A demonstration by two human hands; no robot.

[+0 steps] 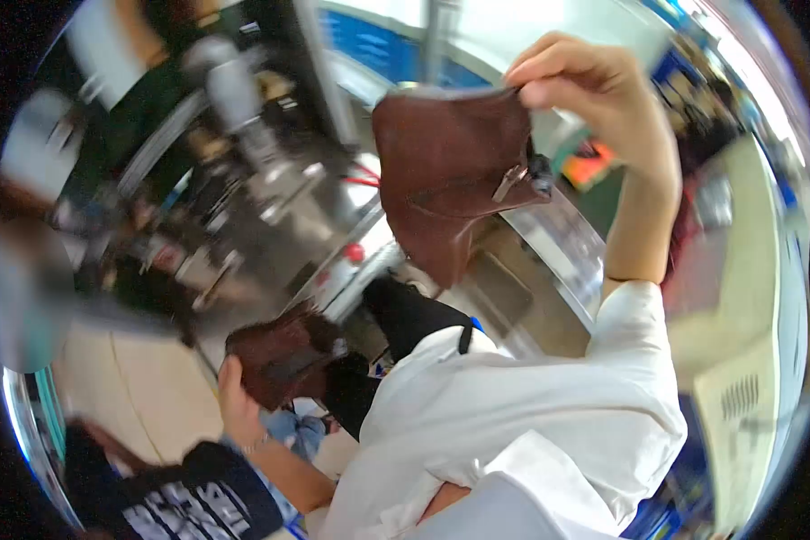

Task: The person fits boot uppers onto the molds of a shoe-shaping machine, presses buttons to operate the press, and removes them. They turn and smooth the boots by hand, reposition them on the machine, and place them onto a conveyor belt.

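Note:
At the upper right, my right hand pinches the top corner of a brown leather-like piece between thumb and fingers. The piece hangs down in folds, with a small metal part at its right side. Lower left, my left hand grips the edge of a second, darker brown piece, which looks crumpled. Its fingers are partly hidden behind that piece. The two brown pieces hang apart from each other.
A blurred machine with metal parts stands at the upper left. A person in a black printed shirt is at the lower left. A beige cabinet is at the right. A red knob shows near the middle.

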